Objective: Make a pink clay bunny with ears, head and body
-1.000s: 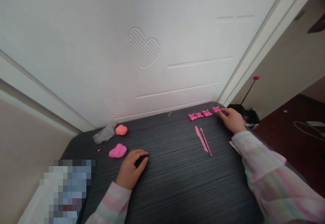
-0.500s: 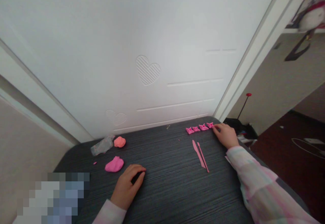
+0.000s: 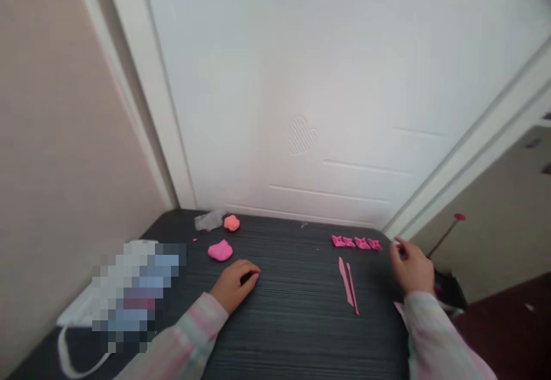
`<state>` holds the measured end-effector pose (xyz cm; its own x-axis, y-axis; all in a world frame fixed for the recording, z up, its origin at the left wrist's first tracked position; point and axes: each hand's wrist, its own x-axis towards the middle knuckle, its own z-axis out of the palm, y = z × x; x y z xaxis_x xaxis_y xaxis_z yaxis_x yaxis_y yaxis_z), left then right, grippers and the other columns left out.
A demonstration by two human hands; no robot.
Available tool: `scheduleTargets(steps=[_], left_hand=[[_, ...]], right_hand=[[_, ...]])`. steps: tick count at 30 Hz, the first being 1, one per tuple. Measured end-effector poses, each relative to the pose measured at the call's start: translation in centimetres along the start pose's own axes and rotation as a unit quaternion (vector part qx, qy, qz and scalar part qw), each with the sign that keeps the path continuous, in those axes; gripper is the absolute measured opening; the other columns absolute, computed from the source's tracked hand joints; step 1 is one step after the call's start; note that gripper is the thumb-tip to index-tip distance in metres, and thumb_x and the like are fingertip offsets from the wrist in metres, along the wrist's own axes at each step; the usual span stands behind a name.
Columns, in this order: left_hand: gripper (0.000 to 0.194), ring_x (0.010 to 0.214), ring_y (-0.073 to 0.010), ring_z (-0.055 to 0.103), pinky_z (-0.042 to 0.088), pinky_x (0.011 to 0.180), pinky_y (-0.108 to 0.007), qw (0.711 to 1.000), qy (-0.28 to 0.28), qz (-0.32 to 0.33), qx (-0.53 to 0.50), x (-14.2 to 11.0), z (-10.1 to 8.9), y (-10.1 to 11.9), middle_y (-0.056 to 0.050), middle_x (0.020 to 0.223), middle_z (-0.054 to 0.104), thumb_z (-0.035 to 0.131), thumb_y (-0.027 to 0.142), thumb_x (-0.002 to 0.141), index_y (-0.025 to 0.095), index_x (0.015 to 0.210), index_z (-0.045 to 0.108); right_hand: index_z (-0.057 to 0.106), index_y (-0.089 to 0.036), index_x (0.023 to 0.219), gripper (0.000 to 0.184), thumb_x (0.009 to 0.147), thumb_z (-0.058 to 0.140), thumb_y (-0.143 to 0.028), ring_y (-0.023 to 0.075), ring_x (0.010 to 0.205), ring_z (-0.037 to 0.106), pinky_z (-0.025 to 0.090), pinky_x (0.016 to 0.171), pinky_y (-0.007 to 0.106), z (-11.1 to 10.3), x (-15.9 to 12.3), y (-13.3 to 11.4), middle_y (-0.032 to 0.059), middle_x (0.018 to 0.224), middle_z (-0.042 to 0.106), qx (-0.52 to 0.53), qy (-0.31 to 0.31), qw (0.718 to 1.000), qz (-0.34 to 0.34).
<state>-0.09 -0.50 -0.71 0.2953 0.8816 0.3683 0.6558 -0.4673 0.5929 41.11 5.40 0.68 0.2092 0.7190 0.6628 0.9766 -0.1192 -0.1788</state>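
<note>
Head view, left hand (image 3: 236,286) loosely curled and empty on the dark tabletop (image 3: 293,337), pink knife (image 3: 345,281) beside a thin stick (image 3: 352,288), right hand (image 3: 412,268) half-curled and empty, just right of four pink clay pieces (image 3: 361,243) in a row, orange lump (image 3: 231,223) farther back

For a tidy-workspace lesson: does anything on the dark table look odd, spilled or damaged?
Little stands out. A tiny pink crumb lies near the crumpled clear plastic wrapper, looking stray because it sits apart from the rounded bright-pink clay-like lump. I see no clear spill or damage.
</note>
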Motion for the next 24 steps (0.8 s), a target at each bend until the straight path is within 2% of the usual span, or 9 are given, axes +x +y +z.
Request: scheduleTargets(steps=[5, 9, 11, 12, 14, 15, 19, 21, 24], left_hand=[[0.017, 0.079, -0.013, 0.058, 0.047, 0.076, -0.025, 0.999, 0.03, 0.0, 0.015, -0.5, 0.1, 0.4, -0.004, 0.079, 0.066, 0.047, 0.016, 0.075, 0.017, 0.077, 0.063], [0.025, 0.099, -0.0203, 0.051, 0.037, 0.09, -0.038, 0.994, 0.068, -0.034, 0.079, -0.6, -1.4, 0.1, -0.009, 0.1, 0.062, 0.044, 0.019, 0.078, 0.017, 0.096, 0.061], [0.041, 0.114, -0.0285, 0.04, 0.028, 0.095, -0.048, 0.979, 0.106, -0.101, 0.14, -0.7, -2.4, -0.4, -0.013, 0.12, 0.051, 0.051, 0.025, 0.074, 0.017, 0.114, 0.051], [0.052, 0.117, -0.032, 0.035, 0.026, 0.096, -0.051, 0.968, 0.12, -0.144, 0.167, -0.7, -2.8, -0.9, -0.015, 0.126, 0.045, 0.056, 0.029, 0.071, 0.016, 0.121, 0.045], [0.061, 0.116, -0.0348, 0.037, 0.028, 0.094, -0.052, 0.956, 0.093, -0.22, 0.167, -0.6, -3.2, -2.0, -0.018, 0.125, 0.045, 0.059, 0.034, 0.068, 0.013, 0.122, 0.043], [0.056, 0.11, -0.0335, 0.044, 0.032, 0.091, -0.05, 0.959, 0.076, -0.223, 0.156, -0.5, -3.3, -2.7, -0.018, 0.118, 0.052, 0.058, 0.034, 0.069, 0.011, 0.119, 0.047], [0.044, 0.102, -0.0278, 0.051, 0.036, 0.091, -0.043, 0.969, 0.06, -0.213, 0.11, -0.1, -3.0, -4.0, -0.017, 0.108, 0.058, 0.056, 0.026, 0.07, 0.008, 0.11, 0.053], [0.046, 0.103, -0.0275, 0.051, 0.036, 0.092, -0.043, 0.973, 0.063, -0.209, 0.077, 0.0, -2.6, -3.5, -0.018, 0.109, 0.057, 0.057, 0.024, 0.068, 0.006, 0.111, 0.052], [0.042, 0.099, -0.0215, 0.055, 0.04, 0.09, -0.034, 0.983, 0.046, -0.178, 0.005, 0.0, -1.8, -1.9, -0.013, 0.107, 0.06, 0.056, 0.025, 0.07, 0.01, 0.109, 0.055]], right_hand=[[0.063, -0.009, 0.094, 0.036, 0.077, 0.041, -0.032, 0.0207, 0.061, 0.053, 0.038, 0.059, 0.032, -3.7, -0.1, -4.8, 0.0095, 0.069, 0.06, 0.043, 0.103, 0.994, -0.009], [0.062, -0.011, 0.09, 0.03, 0.08, 0.042, -0.031, 0.0186, 0.063, 0.054, 0.039, 0.066, 0.031, -4.8, -2.4, -11.5, 0.0088, 0.071, 0.061, 0.136, 0.092, 0.98, -0.115], [0.061, -0.012, 0.087, 0.027, 0.08, 0.044, -0.031, 0.0181, 0.066, 0.055, 0.04, 0.068, 0.031, -4.7, -4.1, -14.8, 0.0085, 0.073, 0.063, 0.186, 0.049, 0.965, -0.18], [0.06, -0.013, 0.089, 0.025, 0.081, 0.043, -0.029, 0.0182, 0.068, 0.055, 0.039, 0.068, 0.031, -4.5, -5.1, -16.3, 0.0088, 0.077, 0.064, 0.203, 0.002, 0.96, -0.195], [0.059, -0.014, 0.094, 0.023, 0.081, 0.044, -0.025, 0.0193, 0.071, 0.056, 0.038, 0.068, 0.033, -3.9, -6.9, -19.0, 0.0076, 0.08, 0.065, 0.224, -0.122, 0.942, -0.217], [0.059, -0.014, 0.094, 0.022, 0.081, 0.043, -0.022, 0.0205, 0.074, 0.057, 0.038, 0.069, 0.035, -3.6, -7.8, -20.1, 0.0078, 0.081, 0.065, 0.239, -0.174, 0.929, -0.222], [0.061, -0.018, 0.089, 0.02, 0.08, 0.044, -0.018, 0.0208, 0.074, 0.058, 0.04, 0.07, 0.036, -2.6, -10.2, -22.5, 0.0051, 0.079, 0.066, 0.264, -0.218, 0.909, -0.238], [0.061, -0.018, 0.091, 0.02, 0.08, 0.043, -0.019, 0.0214, 0.075, 0.058, 0.041, 0.071, 0.038, -2.3, -10.5, -22.8, 0.0058, 0.081, 0.065, 0.281, -0.229, 0.903, -0.231], [0.054, -0.016, 0.105, 0.028, 0.082, 0.042, -0.023, 0.0197, 0.078, 0.058, 0.045, 0.072, 0.037, -1.9, -10.2, -23.2, 0.0094, 0.092, 0.062, 0.323, -0.239, 0.893, -0.203]])
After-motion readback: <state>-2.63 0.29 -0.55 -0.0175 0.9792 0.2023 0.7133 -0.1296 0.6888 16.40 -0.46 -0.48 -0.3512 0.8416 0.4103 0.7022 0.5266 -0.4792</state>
